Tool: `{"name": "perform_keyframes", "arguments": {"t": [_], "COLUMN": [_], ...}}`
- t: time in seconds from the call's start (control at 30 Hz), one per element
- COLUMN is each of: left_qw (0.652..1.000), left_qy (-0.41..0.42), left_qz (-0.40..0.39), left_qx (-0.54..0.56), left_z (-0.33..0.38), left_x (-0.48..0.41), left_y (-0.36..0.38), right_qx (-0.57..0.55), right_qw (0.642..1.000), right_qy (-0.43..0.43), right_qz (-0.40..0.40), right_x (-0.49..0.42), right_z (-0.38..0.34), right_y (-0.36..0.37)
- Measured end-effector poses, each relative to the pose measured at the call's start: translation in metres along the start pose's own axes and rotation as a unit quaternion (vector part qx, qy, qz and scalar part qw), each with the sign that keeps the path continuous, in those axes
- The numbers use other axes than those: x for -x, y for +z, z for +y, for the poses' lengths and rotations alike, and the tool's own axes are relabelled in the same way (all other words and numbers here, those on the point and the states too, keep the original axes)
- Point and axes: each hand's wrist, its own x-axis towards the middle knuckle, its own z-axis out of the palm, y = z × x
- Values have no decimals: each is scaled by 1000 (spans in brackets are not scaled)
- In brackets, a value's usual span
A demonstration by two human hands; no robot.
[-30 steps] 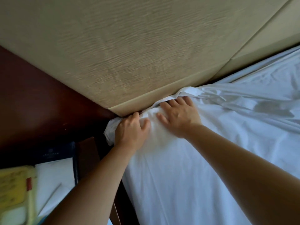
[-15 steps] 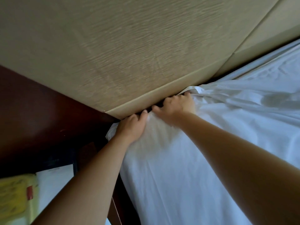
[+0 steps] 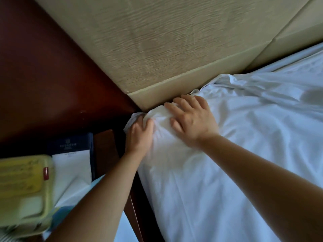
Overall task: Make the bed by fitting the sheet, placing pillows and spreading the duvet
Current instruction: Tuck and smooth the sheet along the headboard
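The white sheet covers the mattress across the right half of the view. At the bed's head corner, my left hand grips a bunch of the sheet at the mattress edge, fingers curled into the cloth. My right hand lies flat on top of the corner with fingers spread, pressing the sheet down just below the padded beige headboard. The sheet is wrinkled and bunched along the headboard further right. No pillows or duvet are in view.
A dark red-brown wood panel stands left of the headboard. Beside the bed a dark wooden nightstand carries a navy folder, white paper and a yellow-green tray.
My right hand has pulled back out of the gap under the headboard and now lies flat on the corner. My left hand has slid down the mattress side, gripping sheet. The view has shifted.
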Motion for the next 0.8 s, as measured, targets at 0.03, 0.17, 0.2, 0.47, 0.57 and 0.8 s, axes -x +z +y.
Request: {"name": "perform_keyframes", "arguments": {"t": [0.03,0.17,0.2,0.47,0.57,0.8], "left_qw": [999,990,987,983,993,949], "left_qy": [-24,-92,-107,-163,-30,243], "left_qz": [-21,-95,-114,-81,20,49], "left_qx": [0,-47,-35,-14,-115,-197], "left_z": [4,7,8,6,1,10], "left_x": [-6,-21,-27,-39,2,66], "left_y": [-1,-5,-7,-6,0,31], "right_qx": [5,4,4,-6,-17,-6], "right_qw": [1000,1000,1000,999,996,993], "right_qy": [1,11,10,42,83,109], "right_qz": [3,-15,-16,-4,26,51], "right_x": [0,0,0,1,14,119], "right_z": [1,1,1,-2,-1,48], "right_y": [1,0,0,0,-6,-32]}}
